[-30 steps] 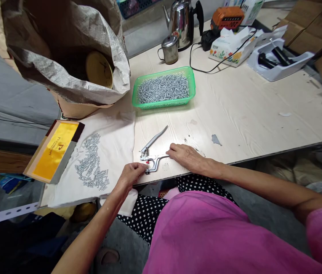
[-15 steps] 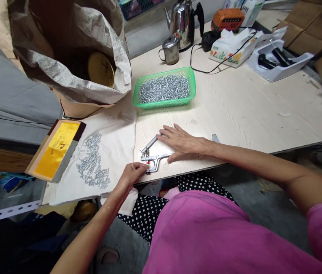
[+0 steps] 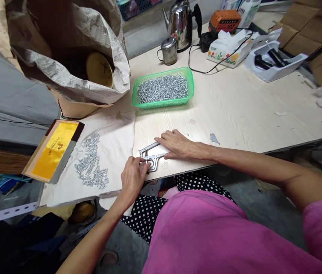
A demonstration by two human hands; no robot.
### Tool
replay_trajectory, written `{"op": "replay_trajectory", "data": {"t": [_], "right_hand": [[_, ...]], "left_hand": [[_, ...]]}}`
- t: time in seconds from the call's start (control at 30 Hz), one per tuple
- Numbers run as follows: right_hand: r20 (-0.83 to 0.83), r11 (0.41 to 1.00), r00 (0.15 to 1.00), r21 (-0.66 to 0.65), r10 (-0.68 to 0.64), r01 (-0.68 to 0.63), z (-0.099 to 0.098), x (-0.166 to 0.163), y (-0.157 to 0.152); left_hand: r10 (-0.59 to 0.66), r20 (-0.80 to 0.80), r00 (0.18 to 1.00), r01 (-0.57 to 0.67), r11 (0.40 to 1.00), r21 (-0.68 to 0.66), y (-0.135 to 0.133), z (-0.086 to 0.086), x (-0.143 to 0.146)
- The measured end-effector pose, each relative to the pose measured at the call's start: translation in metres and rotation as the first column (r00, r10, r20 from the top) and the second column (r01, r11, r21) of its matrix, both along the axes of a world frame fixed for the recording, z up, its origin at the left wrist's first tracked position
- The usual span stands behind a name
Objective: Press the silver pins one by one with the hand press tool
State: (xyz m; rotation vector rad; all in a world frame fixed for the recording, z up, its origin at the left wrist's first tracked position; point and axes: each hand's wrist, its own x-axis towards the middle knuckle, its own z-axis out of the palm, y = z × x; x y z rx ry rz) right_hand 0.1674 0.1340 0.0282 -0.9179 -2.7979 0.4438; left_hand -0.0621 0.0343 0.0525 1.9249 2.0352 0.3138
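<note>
A silver hand-press pliers [image 3: 156, 156] with a coil spring between its arms lies near the table's front edge. My right hand [image 3: 178, 145] is closed round the ends of its two handles, fingers on the upper one and thumb by the lower. At the jaw end, my left hand [image 3: 133, 175] has its fingers bent and drawn together; they cover the jaws, so whatever they pinch is hidden. Left of that hand, many small clear and silvery tube-like pieces [image 3: 92, 161] lie scattered on a white cloth [image 3: 115, 140].
A green basket [image 3: 163, 103] full of small metal pieces stands behind the pliers. To the left are a large open sack [image 3: 89, 97] and a yellow box [image 3: 52, 150]. A metal cup [image 3: 169, 51], kettle [image 3: 179, 28], tissue box [image 3: 229, 49] and white tray [image 3: 275, 64] stand farther back.
The pliers' handles have come closer together as my right hand squeezed. My left hand has shifted up over the jaws, covering the red bit seen there before.
</note>
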Motion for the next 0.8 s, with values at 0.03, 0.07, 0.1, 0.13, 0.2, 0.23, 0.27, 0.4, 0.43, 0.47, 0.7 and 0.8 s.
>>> {"op": "replay_trajectory", "data": {"t": [0.03, 0.07, 0.1, 0.13, 0.2, 0.23, 0.27, 0.4, 0.43, 0.47, 0.7, 0.8], "right_hand": [[-0.015, 1.0, 1.0, -0.001, -0.005, 0.005, -0.001, 0.0, -0.001], [-0.027, 1.0, 1.0, -0.005, -0.012, 0.012, -0.001, 0.0, -0.002], [-0.035, 1.0, 0.999, -0.012, -0.017, 0.016, -0.001, 0.001, -0.003], [-0.035, 1.0, 0.999, -0.021, -0.019, 0.018, 0.0, 0.001, -0.004], [-0.007, 0.999, 1.0, -0.04, -0.024, 0.024, 0.004, 0.004, -0.004], [0.018, 0.998, 0.999, -0.048, -0.033, 0.034, 0.007, 0.005, -0.004], [0.046, 0.997, 0.998, -0.055, -0.045, 0.048, 0.01, 0.008, -0.005], [0.105, 0.993, 0.992, -0.093, -0.067, 0.076, 0.017, 0.016, -0.007], [0.096, 0.992, 0.993, -0.097, -0.067, 0.076, 0.017, 0.018, -0.009], [0.079, 0.992, 0.994, -0.093, -0.072, 0.079, 0.016, 0.019, -0.01], [0.029, 0.995, 0.994, -0.005, -0.103, 0.103, -0.005, 0.016, -0.012], [0.002, 0.994, 0.994, 0.003, -0.109, 0.109, -0.015, 0.011, -0.01]], "left_hand": [[-0.104, -0.062, 0.993, 0.109, 0.992, 0.071, 0.003, -0.001, 0.005], [-0.209, -0.104, 0.972, 0.22, 0.969, 0.11, 0.007, -0.003, 0.009], [-0.307, -0.129, 0.943, 0.323, 0.938, 0.126, 0.013, -0.006, 0.012], [-0.391, -0.141, 0.91, 0.408, 0.905, 0.123, 0.02, -0.009, 0.015], [-0.504, -0.142, 0.852, 0.516, 0.853, 0.074, 0.035, -0.013, 0.018], [-0.536, -0.14, 0.832, 0.546, 0.837, 0.041, 0.041, -0.015, 0.019], [-0.557, -0.142, 0.818, 0.564, 0.826, 0.01, 0.046, -0.015, 0.02], [-0.593, -0.171, 0.787, 0.598, 0.801, -0.026, 0.057, -0.012, 0.023], [-0.601, -0.168, 0.782, 0.606, 0.795, -0.022, 0.059, -0.012, 0.025], [-0.61, -0.161, 0.776, 0.615, 0.788, -0.02, 0.061, -0.012, 0.027], [-0.614, -0.143, 0.776, 0.618, 0.786, -0.02, 0.069, -0.016, 0.031], [-0.596, -0.119, 0.794, 0.601, 0.799, 0.008, 0.071, -0.019, 0.03]]}}
